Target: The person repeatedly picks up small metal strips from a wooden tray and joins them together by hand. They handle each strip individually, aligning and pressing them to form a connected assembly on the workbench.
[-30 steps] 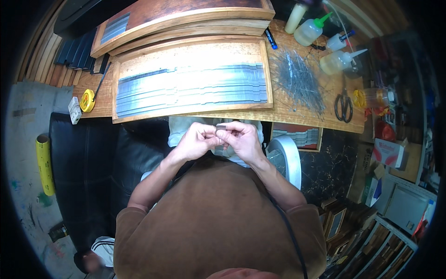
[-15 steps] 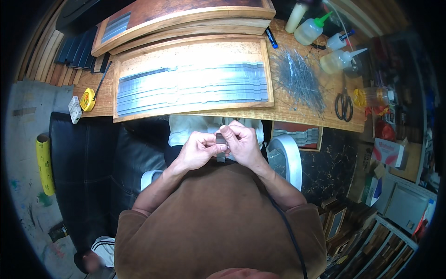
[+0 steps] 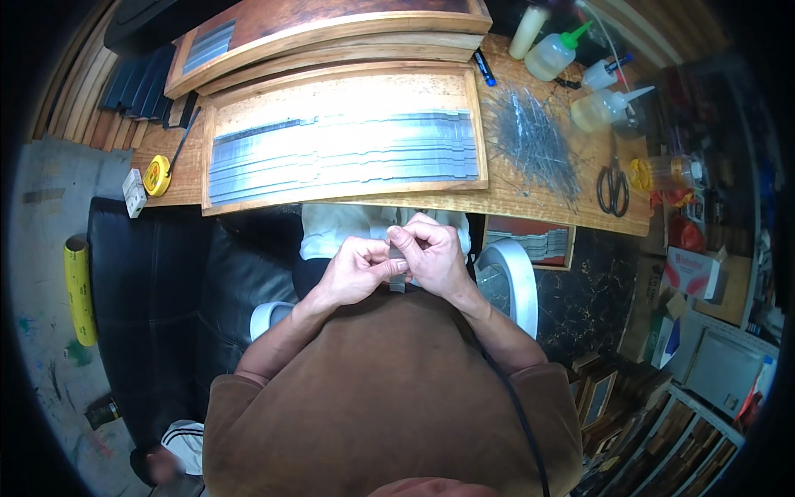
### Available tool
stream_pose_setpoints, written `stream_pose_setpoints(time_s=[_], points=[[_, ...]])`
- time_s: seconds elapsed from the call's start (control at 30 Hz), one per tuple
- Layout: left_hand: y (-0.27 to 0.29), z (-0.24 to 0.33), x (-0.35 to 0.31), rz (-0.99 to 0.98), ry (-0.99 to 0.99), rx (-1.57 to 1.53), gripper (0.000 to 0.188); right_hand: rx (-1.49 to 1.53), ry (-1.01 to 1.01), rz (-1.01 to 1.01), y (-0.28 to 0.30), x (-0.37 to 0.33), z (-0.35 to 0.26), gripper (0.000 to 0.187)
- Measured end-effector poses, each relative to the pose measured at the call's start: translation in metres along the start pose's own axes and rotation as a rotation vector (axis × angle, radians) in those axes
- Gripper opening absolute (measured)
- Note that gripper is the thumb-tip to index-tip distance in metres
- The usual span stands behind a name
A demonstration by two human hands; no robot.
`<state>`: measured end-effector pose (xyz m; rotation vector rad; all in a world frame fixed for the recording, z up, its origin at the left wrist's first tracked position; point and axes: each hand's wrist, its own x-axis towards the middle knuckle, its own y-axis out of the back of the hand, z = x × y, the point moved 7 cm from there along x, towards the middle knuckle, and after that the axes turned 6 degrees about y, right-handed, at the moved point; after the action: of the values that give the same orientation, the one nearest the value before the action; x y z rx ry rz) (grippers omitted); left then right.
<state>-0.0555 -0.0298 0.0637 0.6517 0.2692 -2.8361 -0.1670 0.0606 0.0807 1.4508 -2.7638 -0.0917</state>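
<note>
My left hand (image 3: pixel 352 272) and my right hand (image 3: pixel 435 258) meet in front of my chest, just below the table edge. Both are closed on a short, narrow grey metal strip (image 3: pixel 397 284). Its lower end sticks out beneath my fingers; the upper part is mostly covered by my thumbs. Whether it is one piece or a thin stack, I cannot tell. Beyond my hands, a shallow wooden tray (image 3: pixel 344 198) on the table holds rows of thin grey metal strips (image 3: pixel 273 172). Glare washes out the tray's middle.
Right of the tray lie a pile of thin wires (image 3: pixel 534 145), black scissors (image 3: pixel 613 189) and squeeze bottles (image 3: pixel 551 58). A yellow tape measure (image 3: pixel 156 176) sits at the left. Stacked trays (image 3: pixel 339 41) stand behind. An open drawer (image 3: pixel 530 240) with metal pieces is below the table's right side.
The metal strip has tilted slightly between my fingers, and less of its upper part shows. My hands have barely moved.
</note>
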Motion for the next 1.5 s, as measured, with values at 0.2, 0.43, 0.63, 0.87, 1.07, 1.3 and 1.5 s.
stream_pose_setpoints(time_s=[0.2, 0.43, 0.63, 0.87, 1.07, 1.3, 1.5], points=[[-0.003, 0.003, -0.001, 0.000, 0.025, -0.061, 0.015, 0.185, -0.117, -0.088, 0.001, 0.003, -0.005, 0.019], [-0.001, 0.000, 0.000, -0.019, 0.010, -0.068, 0.012, 0.121, -0.086, -0.149, 0.001, 0.003, -0.008, 0.012], [-0.003, -0.003, 0.002, -0.063, 0.065, -0.060, 0.015, 0.151, -0.156, -0.030, -0.001, -0.001, -0.002, 0.023], [0.001, -0.006, 0.004, -0.023, 0.070, -0.020, 0.016, 0.217, -0.171, -0.096, 0.002, 0.004, 0.003, 0.021], [0.000, -0.005, 0.004, -0.025, 0.048, -0.057, 0.014, 0.158, -0.132, -0.150, 0.001, 0.002, 0.010, 0.018], [0.000, -0.002, 0.015, -0.117, 0.176, -0.272, 0.016, 0.349, -0.294, -0.029, 0.001, -0.002, 0.024, 0.018], [0.013, -0.004, 0.036, -0.169, 0.188, -0.338, 0.019, 0.536, -0.333, 0.012, 0.000, 0.004, 0.047, 0.023]])
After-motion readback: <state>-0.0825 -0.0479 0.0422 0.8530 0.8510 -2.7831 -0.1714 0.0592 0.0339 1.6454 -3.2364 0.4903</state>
